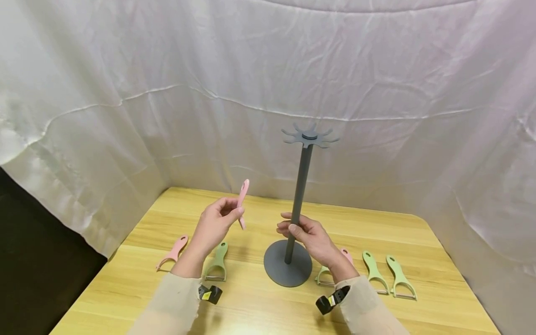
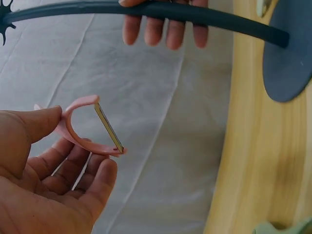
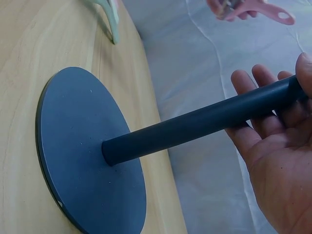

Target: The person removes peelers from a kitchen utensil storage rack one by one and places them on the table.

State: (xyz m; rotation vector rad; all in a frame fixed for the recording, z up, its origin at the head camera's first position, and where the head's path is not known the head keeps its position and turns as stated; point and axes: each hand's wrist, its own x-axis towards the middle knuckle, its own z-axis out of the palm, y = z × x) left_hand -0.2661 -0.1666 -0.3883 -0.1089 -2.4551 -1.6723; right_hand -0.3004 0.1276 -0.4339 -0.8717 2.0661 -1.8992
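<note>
My left hand [image 1: 217, 223] pinches a pink peeler [image 1: 243, 193] between thumb and fingers, raised above the table with its handle upward. In the left wrist view the peeler's blade [image 2: 109, 128] faces away from the palm. To the right stands a dark grey stand [image 1: 301, 186] with a round base [image 1: 276, 265] on the table. Hook-like prongs [image 1: 310, 136] spread out at its top. My right hand [image 1: 314, 237] grips the lower half of the pole, thumb on the near side and fingers behind.
A pink peeler [image 1: 174, 251] and a green peeler [image 1: 219, 256] lie near my left forearm. Right of the base are green peelers [image 1: 370, 264] and another pink peeler [image 1: 346, 254], partly hidden by my right arm. A pale curtain [image 1: 251, 60] hangs behind the wooden table [image 1: 251, 307].
</note>
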